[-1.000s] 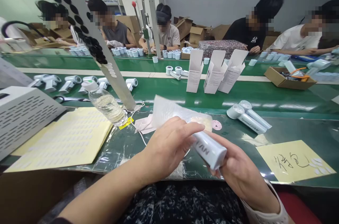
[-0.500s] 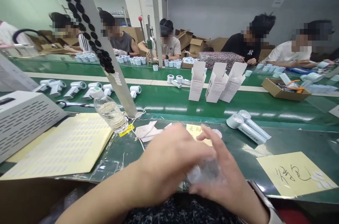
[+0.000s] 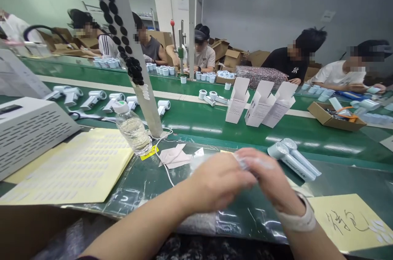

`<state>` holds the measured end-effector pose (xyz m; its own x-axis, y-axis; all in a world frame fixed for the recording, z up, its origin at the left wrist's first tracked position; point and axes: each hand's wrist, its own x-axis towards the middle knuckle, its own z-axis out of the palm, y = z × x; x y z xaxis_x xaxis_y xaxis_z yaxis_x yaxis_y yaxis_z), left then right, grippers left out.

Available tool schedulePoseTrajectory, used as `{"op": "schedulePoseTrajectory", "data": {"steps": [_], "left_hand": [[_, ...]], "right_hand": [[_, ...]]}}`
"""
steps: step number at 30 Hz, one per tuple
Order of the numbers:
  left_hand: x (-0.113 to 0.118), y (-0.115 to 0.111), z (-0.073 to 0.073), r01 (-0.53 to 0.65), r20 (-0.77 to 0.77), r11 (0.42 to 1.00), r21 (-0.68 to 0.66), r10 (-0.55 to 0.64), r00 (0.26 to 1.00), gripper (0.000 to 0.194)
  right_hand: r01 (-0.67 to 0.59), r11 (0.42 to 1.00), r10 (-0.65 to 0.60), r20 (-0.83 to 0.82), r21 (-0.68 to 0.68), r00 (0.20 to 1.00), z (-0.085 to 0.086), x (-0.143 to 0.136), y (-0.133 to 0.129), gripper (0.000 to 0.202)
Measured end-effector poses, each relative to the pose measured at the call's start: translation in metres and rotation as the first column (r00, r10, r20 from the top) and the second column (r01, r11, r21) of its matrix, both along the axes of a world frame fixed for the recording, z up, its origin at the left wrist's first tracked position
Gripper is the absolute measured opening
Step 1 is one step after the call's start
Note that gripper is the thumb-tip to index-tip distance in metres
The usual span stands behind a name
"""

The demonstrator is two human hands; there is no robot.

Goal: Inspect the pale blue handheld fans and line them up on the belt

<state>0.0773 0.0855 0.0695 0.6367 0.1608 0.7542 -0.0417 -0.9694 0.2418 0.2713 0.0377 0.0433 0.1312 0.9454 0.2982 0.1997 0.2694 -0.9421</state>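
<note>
Both hands meet over the near edge of the bench, partly smeared by motion. Thin clear plastic shows between them and across the fingers of my right hand. My left hand is closed, its fingertips against my right fingers at the plastic. My right fingers are curled over it; a pale band circles that wrist. More clear plastic film lies below my left hand. Whatever the plastic may contain is hidden. Two pale blue handheld fans lie right of my hands.
Across the green bench stand several open white boxes. A water bottle, yellow sticker sheet and grey vented case are left, beside a slanted post. A brown parts box is right; co-workers sit opposite.
My hands have risen slightly and come together, and the right hand has turned over, fingers curling. The clear plastic has shifted up with them. The camera view has shifted a little.
</note>
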Motion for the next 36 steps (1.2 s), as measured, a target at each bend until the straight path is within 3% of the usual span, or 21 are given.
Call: {"op": "schedulePoseTrajectory", "data": {"steps": [1,2,3,5,7,9,14,18,22,29,32,36], "left_hand": [[-0.003,0.014,-0.015,-0.131,0.039,0.981,-0.142,0.138,0.990,0.020],[-0.006,0.027,-0.030,-0.298,-0.004,0.896,-0.329,0.315,0.949,0.020],[-0.008,0.039,-0.045,-0.442,-0.110,0.756,-0.483,0.448,0.887,0.021],[-0.007,0.057,-0.068,-0.503,-0.209,0.661,-0.556,0.475,0.855,0.020],[-0.004,0.063,-0.081,-0.482,-0.262,0.662,-0.575,0.409,0.874,0.021],[-0.001,0.062,-0.085,-0.447,-0.298,0.673,-0.590,0.333,0.895,0.026],[-0.001,0.053,-0.083,-0.429,-0.350,0.645,-0.632,0.257,0.901,0.030],[-0.003,0.050,-0.080,-0.434,-0.399,0.595,-0.676,0.199,0.895,0.030],[-0.001,0.046,-0.077,-0.410,-0.408,0.595,-0.691,0.146,0.901,0.031],[-0.001,0.043,-0.077,-0.401,-0.415,0.592,-0.699,0.122,0.902,0.030],[-0.001,0.044,-0.078,-0.410,-0.438,0.588,-0.697,0.104,0.893,0.030],[-0.001,0.045,-0.082,-0.407,-0.435,0.581,-0.705,0.098,0.895,0.029]], "right_hand": [[0.036,0.999,-0.036,-0.053,0.014,0.998,0.007,0.011,0.012,0.026],[0.093,0.995,-0.088,-0.102,0.045,0.991,0.014,0.022,0.025,0.026],[0.164,0.983,-0.150,-0.153,0.085,0.977,0.022,0.034,0.039,0.026],[0.324,0.932,-0.290,-0.199,0.163,0.936,0.037,0.056,0.068,0.027],[0.443,0.869,-0.412,-0.175,0.219,0.894,0.049,0.071,0.098,0.031],[0.504,0.828,-0.481,-0.150,0.248,0.864,0.056,0.080,0.125,0.033],[0.542,0.802,-0.514,-0.173,0.252,0.840,0.053,0.083,0.168,0.033],[0.552,0.798,-0.539,-0.123,0.243,0.833,0.046,0.083,0.178,0.032],[0.574,0.780,-0.599,0.033,0.247,0.800,0.043,0.086,0.178,0.033],[0.673,0.691,-0.715,0.387,0.265,0.582,0.048,0.082,0.180,0.034],[0.687,0.702,-0.663,0.524,0.188,0.535,0.058,0.079,0.188,0.033],[0.676,0.737,-0.495,0.683,0.000,0.538,0.085,0.086,0.208,0.023]]}}
